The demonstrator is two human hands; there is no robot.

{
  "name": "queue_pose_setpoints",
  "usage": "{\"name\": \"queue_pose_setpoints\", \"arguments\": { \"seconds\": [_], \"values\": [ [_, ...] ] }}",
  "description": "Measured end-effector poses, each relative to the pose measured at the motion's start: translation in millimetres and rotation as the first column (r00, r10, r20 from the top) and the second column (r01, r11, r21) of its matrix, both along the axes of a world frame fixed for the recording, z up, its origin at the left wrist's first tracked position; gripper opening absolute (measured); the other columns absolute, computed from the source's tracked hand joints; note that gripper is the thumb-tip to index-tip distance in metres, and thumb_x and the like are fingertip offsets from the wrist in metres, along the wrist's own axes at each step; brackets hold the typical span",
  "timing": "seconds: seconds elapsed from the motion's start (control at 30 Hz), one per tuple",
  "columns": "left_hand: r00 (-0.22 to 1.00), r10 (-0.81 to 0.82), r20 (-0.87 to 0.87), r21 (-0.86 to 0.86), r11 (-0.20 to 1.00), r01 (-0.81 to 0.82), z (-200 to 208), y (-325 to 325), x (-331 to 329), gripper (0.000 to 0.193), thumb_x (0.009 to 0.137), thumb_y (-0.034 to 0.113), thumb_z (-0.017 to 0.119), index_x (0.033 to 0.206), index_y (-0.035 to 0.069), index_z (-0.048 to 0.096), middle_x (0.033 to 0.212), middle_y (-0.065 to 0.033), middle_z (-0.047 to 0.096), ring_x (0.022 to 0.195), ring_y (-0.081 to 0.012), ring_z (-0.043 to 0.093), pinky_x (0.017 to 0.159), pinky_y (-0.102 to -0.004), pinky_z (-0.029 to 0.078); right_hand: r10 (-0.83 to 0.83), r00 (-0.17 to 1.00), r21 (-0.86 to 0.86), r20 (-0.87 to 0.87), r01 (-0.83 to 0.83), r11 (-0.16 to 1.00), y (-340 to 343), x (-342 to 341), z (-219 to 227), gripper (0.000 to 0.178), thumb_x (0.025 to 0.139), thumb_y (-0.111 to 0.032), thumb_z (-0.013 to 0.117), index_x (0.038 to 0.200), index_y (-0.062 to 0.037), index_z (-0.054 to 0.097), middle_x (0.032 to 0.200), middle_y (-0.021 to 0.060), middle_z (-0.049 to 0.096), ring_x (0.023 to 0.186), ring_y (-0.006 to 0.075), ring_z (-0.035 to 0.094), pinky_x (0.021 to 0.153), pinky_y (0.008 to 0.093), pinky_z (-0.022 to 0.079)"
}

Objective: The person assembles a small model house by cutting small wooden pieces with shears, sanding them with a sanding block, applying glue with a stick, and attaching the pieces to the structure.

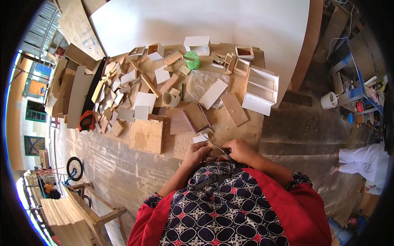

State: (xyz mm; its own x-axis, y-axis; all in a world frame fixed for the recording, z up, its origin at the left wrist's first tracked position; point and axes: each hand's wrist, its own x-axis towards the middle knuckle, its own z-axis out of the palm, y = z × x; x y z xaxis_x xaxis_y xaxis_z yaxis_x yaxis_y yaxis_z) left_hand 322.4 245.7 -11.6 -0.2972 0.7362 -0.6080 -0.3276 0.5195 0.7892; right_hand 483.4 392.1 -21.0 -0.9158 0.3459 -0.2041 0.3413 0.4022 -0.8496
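My left hand (199, 152) is closed in a pinch close to my body, below the near edge of the workbench (180, 152). What its fingers hold is too small to make out. Beside it, my right hand (239, 150) grips a thin metal tool (220, 146) with a dark handle, its shiny end pointing toward the left hand. The tool's exact kind is unclear. Just beyond my left fingers is a small white piece (200, 138). A shallow wooden box (195, 117) with purplish edges sits farther up the bench.
Wood offcuts (111, 95) pile up at the left. A green plastic cup (191, 60), a roll of tape (170, 99), a plastic bag (199, 84) and a white compartment box (261, 87) occupy the bench. An orange-and-black tool (87, 121) lies at its left edge. Another person (365, 162) is at right.
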Motion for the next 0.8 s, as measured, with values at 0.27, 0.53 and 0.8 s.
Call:
{"name": "queue_pose_setpoints", "arguments": {
  "seconds": [0.27, 0.53, 0.8],
  "values": [
    [0.999, 0.047, 0.002, 0.046, 0.998, -0.048, -6.2, -2.4, -0.5, 0.022, 0.089, 0.019, 0.053, 0.095, 0.0, 0.063, 0.07, -0.0006, 0.059, 0.056, -0.0068, 0.051, 0.052, -0.0206, 0.041, 0.06, 0.991, -0.142, 0.118, -0.043, 0.989, 3.7, -2.0, 15.6, 0.065, 0.062, -0.061, 0.074, 0.092, -0.0044, 0.067, 0.076, 0.0208, 0.063, 0.074, 0.0368, 0.063, 0.067, 0.0409, 0.048],
    [0.992, 0.128, 0.015, 0.083, 0.988, -0.129, 4.4, -2.7, 1.1, 0.022, 0.091, 0.021, 0.054, 0.092, 0.0, 0.062, 0.071, -0.0023, 0.058, 0.061, -0.009, 0.053, 0.056, -0.0224, 0.043, 0.111, 0.984, -0.023, 0.14, -0.109, 0.994, 4.1, -8.9, 39.3, 0.075, 0.06, -0.068, 0.071, 0.101, -0.006, 0.066, 0.083, 0.0213, 0.065, 0.082, 0.0381, 0.063, 0.076, 0.0421, 0.05],
    [0.99, 0.133, 0.039, 0.096, 0.986, -0.136, 3.4, -6.5, 1.1, 0.022, 0.091, 0.019, 0.053, 0.087, -0.001, 0.061, 0.072, -0.0044, 0.059, 0.062, -0.0103, 0.054, 0.058, -0.0238, 0.044, 0.176, 0.971, 0.017, 0.163, -0.181, 0.983, 5.1, -12.5, 40.3, 0.069, 0.06, -0.067, 0.071, 0.1, -0.0099, 0.067, 0.082, 0.0187, 0.066, 0.081, 0.0387, 0.063, 0.074, 0.0425, 0.05]
  ]
}}
